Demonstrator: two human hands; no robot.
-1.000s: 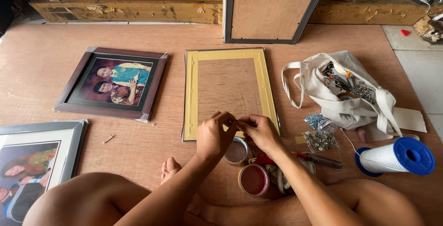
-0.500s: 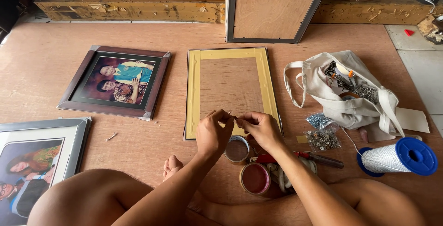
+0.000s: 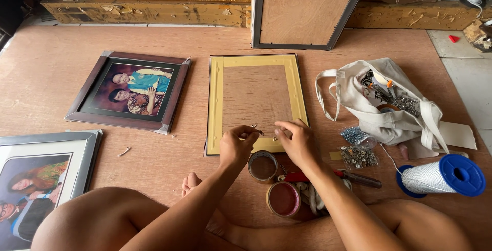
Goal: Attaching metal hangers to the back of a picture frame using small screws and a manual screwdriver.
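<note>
Both hands meet over the lower edge of a face-down picture frame with a yellow taped border and brown wooden backing (image 3: pixel 254 97), which lies flat on the reddish-brown plywood floor (image 3: pixel 61 76). The left hand (image 3: pixel 237 146) pinches a small metal hanger piece (image 3: pixel 254 128) between thumb and fingertips, just above the frame's bottom border. The right hand (image 3: pixel 296 141) has its fingers curled down onto the same border beside it; whether it grips anything cannot be told. Just below the hands sit two rolls of brown tape (image 3: pixel 262 166) and a red-handled screwdriver (image 3: pixel 333 175). To the right lie a cream cloth bag of tools (image 3: pixel 382 105), small bags of metal hardware (image 3: pixel 357 148) and a blue spool of white cord (image 3: pixel 443 175). A dark-framed photograph (image 3: pixel 130 91) rests to the left.
</note>
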